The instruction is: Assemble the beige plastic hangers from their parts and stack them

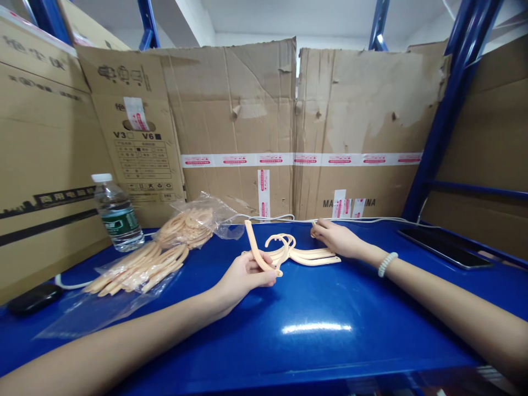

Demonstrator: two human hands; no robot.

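My left hand [251, 272] is closed around a long, slightly curved beige plastic piece [256, 247] that looks like a clothes hanger arm. This piece tilts up and away from the thumb, and its lower end pokes out by the fingertips. Behind it on the blue table lie beige hanger-like parts [315, 256], some with curled hook ends. Farther right, my right hand [334, 236] pinches a small beige piece [314, 224] close to the tabletop. Most of that piece is hidden by the fingers.
Clear plastic bags [223, 220] with many beige parts [140, 264] lie on the left. Beside them stand a water bottle [117, 214] and a black mouse-like object [35, 298]. A dark phone [443, 247] rests at right. Cardboard [235, 126] walls the back; a white cable [379, 220] runs along it.
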